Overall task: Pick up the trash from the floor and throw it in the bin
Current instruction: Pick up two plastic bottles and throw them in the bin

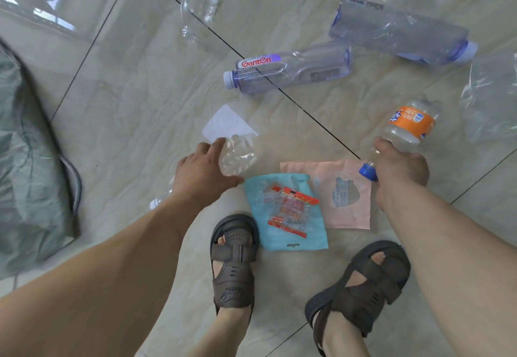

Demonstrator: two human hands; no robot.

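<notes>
My left hand grips a crumpled clear plastic bottle; its white cap end shows under my wrist. My right hand holds an orange-labelled bottle by the neck, its blue cap pointing down-left. On the floor between my hands lie a blue pouch with a red-printed clear wrapper on it, and a pink pouch. A white paper scrap lies just beyond my left hand. The bin with a grey-green bag stands at the left edge.
Farther off lie a Ganten bottle, a large flattened purple-tinted bottle, a clear bottle and clear plastic film. My feet in brown sandals stand on the beige tiled floor just below the pouches.
</notes>
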